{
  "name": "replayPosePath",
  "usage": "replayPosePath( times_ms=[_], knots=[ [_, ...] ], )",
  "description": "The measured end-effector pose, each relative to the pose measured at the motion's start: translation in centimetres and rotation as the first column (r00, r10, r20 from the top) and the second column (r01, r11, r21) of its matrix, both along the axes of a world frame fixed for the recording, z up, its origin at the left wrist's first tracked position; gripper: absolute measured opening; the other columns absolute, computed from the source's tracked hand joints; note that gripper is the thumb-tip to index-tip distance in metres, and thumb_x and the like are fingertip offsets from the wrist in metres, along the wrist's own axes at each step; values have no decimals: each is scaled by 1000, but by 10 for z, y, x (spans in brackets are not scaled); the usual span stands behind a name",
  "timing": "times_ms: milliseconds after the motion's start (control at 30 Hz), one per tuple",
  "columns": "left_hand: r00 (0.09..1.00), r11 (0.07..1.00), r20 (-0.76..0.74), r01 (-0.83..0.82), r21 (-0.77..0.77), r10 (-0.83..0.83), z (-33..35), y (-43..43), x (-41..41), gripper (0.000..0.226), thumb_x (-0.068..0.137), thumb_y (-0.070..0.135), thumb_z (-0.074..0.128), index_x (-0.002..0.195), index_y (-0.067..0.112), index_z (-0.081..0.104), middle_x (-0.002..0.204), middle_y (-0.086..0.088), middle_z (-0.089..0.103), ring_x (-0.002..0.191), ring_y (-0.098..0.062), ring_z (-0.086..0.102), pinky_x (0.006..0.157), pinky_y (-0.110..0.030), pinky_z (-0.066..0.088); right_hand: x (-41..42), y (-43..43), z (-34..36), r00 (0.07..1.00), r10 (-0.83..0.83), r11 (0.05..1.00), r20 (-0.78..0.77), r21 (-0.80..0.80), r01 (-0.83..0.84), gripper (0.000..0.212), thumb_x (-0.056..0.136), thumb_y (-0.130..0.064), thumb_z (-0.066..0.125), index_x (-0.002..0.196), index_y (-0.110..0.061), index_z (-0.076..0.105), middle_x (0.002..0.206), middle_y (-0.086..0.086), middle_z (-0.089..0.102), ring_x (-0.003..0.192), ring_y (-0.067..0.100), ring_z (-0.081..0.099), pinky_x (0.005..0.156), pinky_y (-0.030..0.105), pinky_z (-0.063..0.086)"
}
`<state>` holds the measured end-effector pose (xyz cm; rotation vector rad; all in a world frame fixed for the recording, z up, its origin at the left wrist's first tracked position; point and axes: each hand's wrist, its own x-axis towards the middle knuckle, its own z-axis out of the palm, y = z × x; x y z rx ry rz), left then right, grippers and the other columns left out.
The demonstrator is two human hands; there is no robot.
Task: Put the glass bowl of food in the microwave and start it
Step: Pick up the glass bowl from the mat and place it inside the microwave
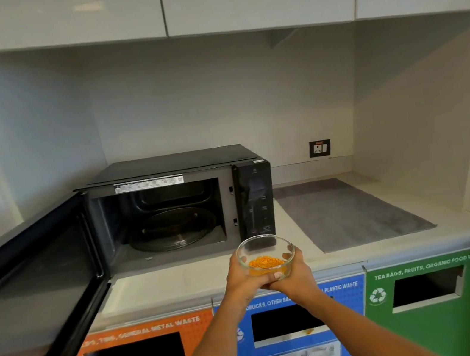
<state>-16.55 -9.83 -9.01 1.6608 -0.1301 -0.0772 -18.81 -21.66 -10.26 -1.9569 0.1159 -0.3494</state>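
Glass bowl [266, 258], clear and holding orange food [265, 261], is cupped from below and at the sides by both hands, left hand [242, 280] and right hand [291, 274], each wrapped against the bowl wall, with the fingers meeting beneath it. Head view: the bowl is held in the air over the front edge of the counter [201, 278], just in front of the microwave [179, 206] and toward its control panel [258, 202]. The door [31, 292] stands swung fully open to the left, and the turntable [172, 229] is bare. For a good placement, the bowl should probably travel left and forward, level, clear the cavity's lower lip, and settle near the turntable centre before the hands release.
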Motion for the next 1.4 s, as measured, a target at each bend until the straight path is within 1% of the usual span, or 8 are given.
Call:
replayPosePath(
  times_ms=[233, 400, 567, 867, 1000, 1100, 1233, 1400],
  knots=[
    [996, 996, 12, -85, 12, 85, 1, 66, -15, 96, 59, 9, 86, 138, 15, 31, 136, -10, 46, 123, -27, 46, 104, -42, 43, -2, 64, 0, 997, 73, 997, -1, -23, -73, 99, 58, -26, 86, 136, -14, 25, 130, 10, 52, 115, 22, 53, 83, 23, 43],
    [990, 990, 17, -143, 14, 143, 5, 104, -20, 96, 60, 10, 86, 139, 16, 31, 135, -9, 48, 122, -26, 48, 103, -42, 44, -1, 100, 4, 989, 145, 989, 4, -17, -145, 99, 58, -25, 86, 135, -17, 25, 129, 8, 53, 102, 12, 50, 79, 18, 43],
    [986, 987, 29, -162, 11, 161, 9, 133, -15, 95, 59, 9, 86, 138, 15, 32, 132, -10, 50, 121, -26, 49, 102, -42, 45, 10, 128, 6, 985, 175, 984, -2, -18, -175, 101, 56, -31, 86, 135, -16, 24, 128, 8, 53, 112, 21, 54, 84, 25, 46],
    [976, 976, 32, -216, 2, 215, 2, 162, 19, 94, 57, 10, 87, 136, 15, 36, 130, -9, 52, 120, -26, 50, 101, -45, 46, 49, 157, -2, 977, 213, 975, 28, -75, -210, 96, 53, -38, 85, 132, -19, 33, 127, 3, 53, 99, 9, 51, 73, 11, 40],
    [974, 975, 40, -224, -12, 224, -3, 167, 44, 92, 57, 10, 88, 133, 16, 38, 120, -4, 53, 113, -22, 52, 86, -32, 53, 79, 162, -7, 974, 224, 972, 37, -84, -220, 98, 51, -38, 87, 131, -17, 35, 128, 3, 54, 109, 16, 56, 80, 19, 43],
    [973, 974, 50, -225, -7, 225, -5, 170, 67, 85, 56, 10, 88, 127, 18, 41, 119, -2, 53, 110, -19, 52, 89, -34, 52, 103, 163, -11, 970, 238, 970, 47, -56, -235, 101, 49, -35, 88, 132, -16, 34, 130, 5, 52, 111, 18, 54, 83, 23, 44],
    [974, 974, 50, -219, -53, 221, -7, 172, 94, 85, 59, 8, 86, 128, 22, 38, 111, 5, 51, 104, -14, 50, 63, -15, 48, 135, 165, -12, 966, 251, 967, 55, -55, -248, 105, 49, -33, 89, 134, -18, 30, 131, 5, 51, 116, 22, 53, 90, 29, 47],
    [966, 969, 75, -245, -38, 247, -10, 173, 133, 90, 60, 8, 85, 134, 17, 35, 123, -3, 52, 108, -18, 50, 69, -18, 51, 176, 168, -16, 968, 244, 970, 66, -32, -242, 108, 46, -29, 90, 134, -18, 29, 128, 6, 54, 114, 22, 53, 88, 28, 46]
  ],
)
